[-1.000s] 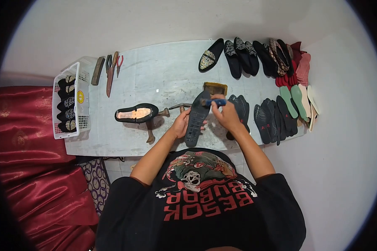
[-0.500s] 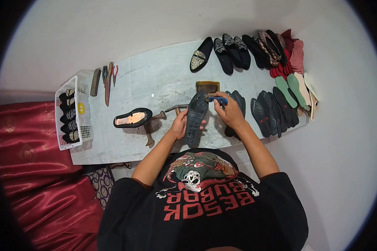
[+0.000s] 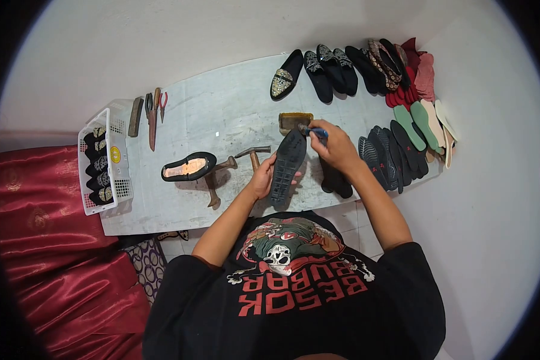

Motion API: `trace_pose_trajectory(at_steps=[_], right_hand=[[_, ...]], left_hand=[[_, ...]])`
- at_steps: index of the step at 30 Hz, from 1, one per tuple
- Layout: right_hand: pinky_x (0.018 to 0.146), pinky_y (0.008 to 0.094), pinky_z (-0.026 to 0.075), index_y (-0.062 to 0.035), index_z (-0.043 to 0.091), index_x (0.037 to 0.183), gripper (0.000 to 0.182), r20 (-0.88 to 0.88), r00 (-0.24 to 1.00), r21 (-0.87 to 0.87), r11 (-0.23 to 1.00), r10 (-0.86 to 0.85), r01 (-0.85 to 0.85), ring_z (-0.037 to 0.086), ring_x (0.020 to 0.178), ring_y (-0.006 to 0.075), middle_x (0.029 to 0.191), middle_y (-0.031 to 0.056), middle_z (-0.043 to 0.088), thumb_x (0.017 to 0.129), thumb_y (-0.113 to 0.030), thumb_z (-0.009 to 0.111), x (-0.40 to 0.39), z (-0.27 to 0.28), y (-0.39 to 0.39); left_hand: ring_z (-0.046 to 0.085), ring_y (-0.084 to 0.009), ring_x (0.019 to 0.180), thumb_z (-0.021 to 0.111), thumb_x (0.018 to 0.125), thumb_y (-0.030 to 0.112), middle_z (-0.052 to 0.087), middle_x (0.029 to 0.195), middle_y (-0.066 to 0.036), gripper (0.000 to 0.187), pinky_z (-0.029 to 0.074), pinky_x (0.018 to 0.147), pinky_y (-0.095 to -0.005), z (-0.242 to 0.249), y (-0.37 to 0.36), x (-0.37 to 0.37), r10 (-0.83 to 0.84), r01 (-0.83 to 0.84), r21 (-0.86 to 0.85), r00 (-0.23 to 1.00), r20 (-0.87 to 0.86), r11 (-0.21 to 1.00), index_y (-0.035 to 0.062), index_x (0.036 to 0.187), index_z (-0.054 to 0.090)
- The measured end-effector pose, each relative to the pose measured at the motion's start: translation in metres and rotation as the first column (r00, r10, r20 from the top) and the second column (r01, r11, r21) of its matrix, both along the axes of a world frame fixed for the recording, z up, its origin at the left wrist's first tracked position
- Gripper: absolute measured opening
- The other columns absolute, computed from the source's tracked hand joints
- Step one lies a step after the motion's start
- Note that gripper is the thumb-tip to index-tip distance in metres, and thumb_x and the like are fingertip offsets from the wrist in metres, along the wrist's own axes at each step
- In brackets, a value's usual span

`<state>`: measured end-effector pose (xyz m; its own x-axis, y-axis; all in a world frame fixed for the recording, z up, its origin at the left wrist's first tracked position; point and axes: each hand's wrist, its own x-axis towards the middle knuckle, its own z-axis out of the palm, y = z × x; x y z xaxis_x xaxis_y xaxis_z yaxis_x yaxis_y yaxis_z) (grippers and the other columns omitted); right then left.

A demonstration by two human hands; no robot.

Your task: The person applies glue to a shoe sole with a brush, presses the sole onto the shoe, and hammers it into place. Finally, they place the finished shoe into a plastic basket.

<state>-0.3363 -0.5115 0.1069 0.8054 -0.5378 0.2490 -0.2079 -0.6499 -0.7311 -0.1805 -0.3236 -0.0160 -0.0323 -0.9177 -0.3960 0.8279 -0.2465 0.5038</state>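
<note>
A black shoe sole is gripped along its left edge by my left hand, with its ridged side showing. My right hand is closed on a blue-handled brush, whose tip is at the near edge of an amber-rimmed tray, just above the sole's upper end. More dark soles lie under and beside my right wrist. Left of the sole are a hammer and a black shoe with a light insole, resting by a metal shoe stand.
A white basket of decorated shoes stands at the table's left end, near pliers and a knife. Finished-looking shoes line the back. Black soles and green insoles lie at right. Red cloth hangs left.
My right hand has moved the brush from the sole's upper part up to the tray. The sole has tilted and shifted slightly right in my left hand.
</note>
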Motion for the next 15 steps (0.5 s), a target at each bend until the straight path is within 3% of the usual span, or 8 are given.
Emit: trace_pose_trajectory(at_steps=[5,8,12,15], right_hand=[[0.077,0.0447,0.054,-0.0019,0.062,0.111,0.023,0.001,0.986,-0.073,0.983,0.17,-0.169,0.068,0.088,0.0394,0.098,0.0191,0.068,0.093,-0.016,0.067,0.002,0.006,0.011],[0.078,0.0447,0.054,-0.0018,0.063,0.11,0.023,-0.012,0.952,0.01,0.952,0.307,-0.307,0.068,0.088,0.0396,0.097,0.0184,0.069,0.093,-0.016,0.068,0.003,0.003,0.025],[0.078,0.0434,0.054,-0.0016,0.063,0.112,0.025,-0.095,0.96,0.165,0.955,0.265,-0.247,0.068,0.088,0.0391,0.097,0.0191,0.069,0.093,-0.017,0.068,0.009,0.012,0.015],[0.079,0.0432,0.054,-0.0009,0.062,0.113,0.025,-0.011,0.994,-0.003,0.994,0.113,-0.113,0.068,0.091,0.0392,0.101,0.0193,0.069,0.093,-0.016,0.068,0.017,0.012,0.002]], left_hand=[[0.068,-0.0365,0.116,0.027,0.111,0.044,0.063,0.135,-0.019,0.059,0.059,0.095,-0.0472,0.004,-0.001,0.005,0.021,-0.021,-0.002,1.0,0.01,1.0,0.0037,0.151,0.043],[0.068,-0.0377,0.116,0.026,0.111,0.043,0.062,0.137,-0.02,0.058,0.059,0.095,-0.0476,-0.005,0.002,0.013,-0.032,0.032,-0.027,0.999,0.003,0.999,0.0036,0.15,0.043],[0.068,-0.0364,0.115,0.027,0.111,0.043,0.063,0.137,-0.019,0.057,0.06,0.094,-0.0466,-0.003,0.007,0.014,-0.035,0.034,-0.039,0.999,-0.018,0.999,0.0071,0.153,0.041],[0.069,-0.0341,0.114,0.028,0.11,0.042,0.064,0.135,-0.019,0.055,0.061,0.092,-0.0454,0.0,0.006,0.015,-0.051,0.048,-0.05,0.998,-0.041,0.998,0.0112,0.155,0.038]])
